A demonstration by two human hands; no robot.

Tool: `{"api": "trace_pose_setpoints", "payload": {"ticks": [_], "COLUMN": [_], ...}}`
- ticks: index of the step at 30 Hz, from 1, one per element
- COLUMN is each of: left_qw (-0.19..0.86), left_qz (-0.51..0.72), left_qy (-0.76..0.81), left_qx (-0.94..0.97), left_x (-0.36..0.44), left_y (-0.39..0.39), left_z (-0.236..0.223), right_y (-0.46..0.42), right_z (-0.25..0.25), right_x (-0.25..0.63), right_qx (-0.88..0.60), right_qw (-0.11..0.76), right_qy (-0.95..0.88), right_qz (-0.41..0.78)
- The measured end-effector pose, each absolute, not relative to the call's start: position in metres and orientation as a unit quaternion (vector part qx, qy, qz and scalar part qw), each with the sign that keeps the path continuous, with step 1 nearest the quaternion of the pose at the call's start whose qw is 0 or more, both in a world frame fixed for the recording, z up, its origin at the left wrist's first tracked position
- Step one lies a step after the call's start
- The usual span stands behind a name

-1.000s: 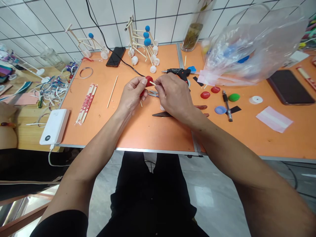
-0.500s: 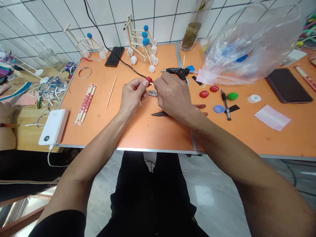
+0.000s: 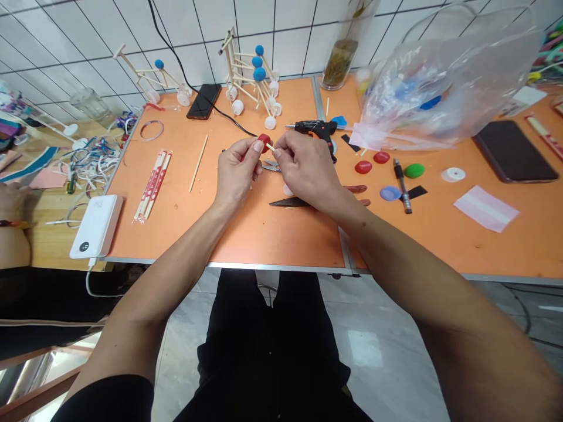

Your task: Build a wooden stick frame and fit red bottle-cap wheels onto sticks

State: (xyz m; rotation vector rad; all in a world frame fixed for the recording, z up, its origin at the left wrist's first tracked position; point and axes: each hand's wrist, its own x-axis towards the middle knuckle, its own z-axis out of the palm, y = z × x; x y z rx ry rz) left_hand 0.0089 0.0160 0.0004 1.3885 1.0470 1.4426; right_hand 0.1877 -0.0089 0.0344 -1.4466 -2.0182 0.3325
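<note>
Between the thumb and fingers of my left hand point(image 3: 240, 167) is a small red lump point(image 3: 264, 140), its material not clear to me. My right hand point(image 3: 305, 164) pinches a thin wooden stick point(image 3: 270, 147), whose pale end meets the lump; I cannot tell whether it goes in. The two hands are close together above the orange table point(image 3: 246, 234). Under and beside my right hand lie scissors point(image 3: 290, 202), their blades pointing left, and another metal tool point(image 3: 271, 166), partly covered. A black glue gun point(image 3: 314, 128) rests just behind that hand.
At the back stand stick models point(image 3: 253, 82) with blue balls and white wheels. Wrapped sticks point(image 3: 152, 184), a loose stick point(image 3: 199, 163) and a power bank point(image 3: 97, 225) lie left. Red pieces point(image 3: 363, 167), a pen point(image 3: 402, 186) and a plastic bag point(image 3: 440, 94) are right. Someone's arm point(image 3: 13, 223) shows far left.
My right hand has shifted slightly down and its fingers have turned, so more of the stick and glue gun shows. My left hand still holds the red lump.
</note>
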Motion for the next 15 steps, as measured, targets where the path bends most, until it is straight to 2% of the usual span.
{"api": "trace_pose_setpoints", "payload": {"ticks": [9, 12, 15], "left_qw": [0.429, 0.424, 0.418], "left_qz": [0.578, 0.590, 0.591], "left_qy": [0.422, 0.416, 0.407], "left_qx": [0.551, 0.548, 0.558], "left_x": [0.013, 0.014, 0.013], "left_y": [0.011, 0.010, 0.009], "left_z": [-0.001, -0.002, -0.002], "right_y": [-0.023, -0.023, -0.018], "right_z": [0.055, 0.057, 0.054], "right_x": [0.185, 0.185, 0.186], "right_qx": [-0.560, -0.552, -0.554], "right_qw": [0.156, 0.152, 0.196], "right_qy": [-0.814, -0.820, -0.808], "right_qz": [0.009, 0.005, 0.042]}}
